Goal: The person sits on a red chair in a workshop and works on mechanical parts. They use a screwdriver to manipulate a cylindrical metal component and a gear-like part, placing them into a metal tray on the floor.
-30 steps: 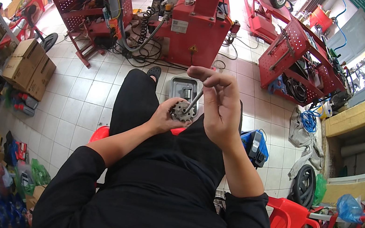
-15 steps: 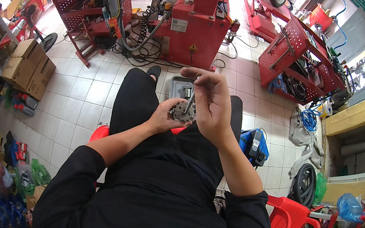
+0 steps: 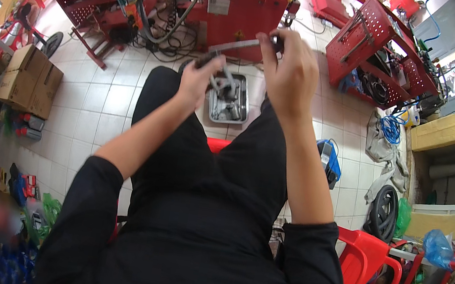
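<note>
My left hand (image 3: 195,85) is closed around a round toothed metal part (image 3: 209,57), blurred by motion and seen nearly edge-on. A grey metal rod (image 3: 239,45) slants from it up to my right hand (image 3: 297,76), whose thumb and fingers are closed at its far end around something dark. Below the hands, between my knees, a grey metal tray (image 3: 226,121) holds several metal parts (image 3: 231,107). A second grey bar (image 3: 228,75) shows beside my left hand; whether it belongs to the held part or the tray's contents is unclear.
Ahead stands a red machine (image 3: 240,14) with cables on the tiled floor. Red perforated carts (image 3: 349,54) flank it. Cardboard boxes (image 3: 28,80) stand at left. A blue case (image 3: 327,163), black tyres (image 3: 383,212) and a red chair (image 3: 359,267) are at right.
Both hands have moved forward, away from my lap. The rod, upright before, now lies slanted between them. The toothed part has turned edge-on, and more of the tray shows.
</note>
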### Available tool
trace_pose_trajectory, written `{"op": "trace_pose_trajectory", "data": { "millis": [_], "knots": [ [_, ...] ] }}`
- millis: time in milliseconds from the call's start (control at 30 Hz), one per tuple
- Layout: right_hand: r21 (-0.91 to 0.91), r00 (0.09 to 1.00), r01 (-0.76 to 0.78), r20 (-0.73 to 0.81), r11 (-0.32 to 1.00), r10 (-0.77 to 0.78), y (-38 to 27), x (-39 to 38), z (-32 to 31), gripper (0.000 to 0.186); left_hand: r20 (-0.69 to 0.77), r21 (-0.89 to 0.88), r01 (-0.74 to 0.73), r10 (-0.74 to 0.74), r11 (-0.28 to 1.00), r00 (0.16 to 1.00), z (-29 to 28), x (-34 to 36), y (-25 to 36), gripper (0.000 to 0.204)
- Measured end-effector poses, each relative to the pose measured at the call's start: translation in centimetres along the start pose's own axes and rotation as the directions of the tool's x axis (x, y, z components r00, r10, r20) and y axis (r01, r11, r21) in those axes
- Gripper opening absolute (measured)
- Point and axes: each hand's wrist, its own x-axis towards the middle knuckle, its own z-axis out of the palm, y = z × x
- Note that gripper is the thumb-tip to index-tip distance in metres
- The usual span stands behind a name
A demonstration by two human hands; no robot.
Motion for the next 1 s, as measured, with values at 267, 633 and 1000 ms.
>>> {"op": "trace_pose_trajectory", "data": {
  "millis": [267, 633, 1000],
  "knots": [
    [-0.155, 0.796, -0.47, 0.35, 0.869, 0.494, 10.0, -1.2, 9.5, 0.021, -0.243, 0.209, 0.305, -0.253, 0.929, 0.937, -2.5, 13.9, -4.0, 0.047],
    [-0.306, 0.164, -0.907, 0.374, 0.288, 0.913, 21.3, -16.8, 25.9, 0.024, -0.344, -0.092, 0.588, -0.579, 0.804, 0.739, -8.7, 21.3, -17.2, 0.04],
    [-0.33, -0.394, -0.907, 0.436, -0.263, 0.809, 25.5, -40.6, 34.9, 0.015, -0.601, 0.307, 0.816, -0.565, 0.49, 0.565, -15.4, 25.6, -32.3, 0.058]
  ]
}}
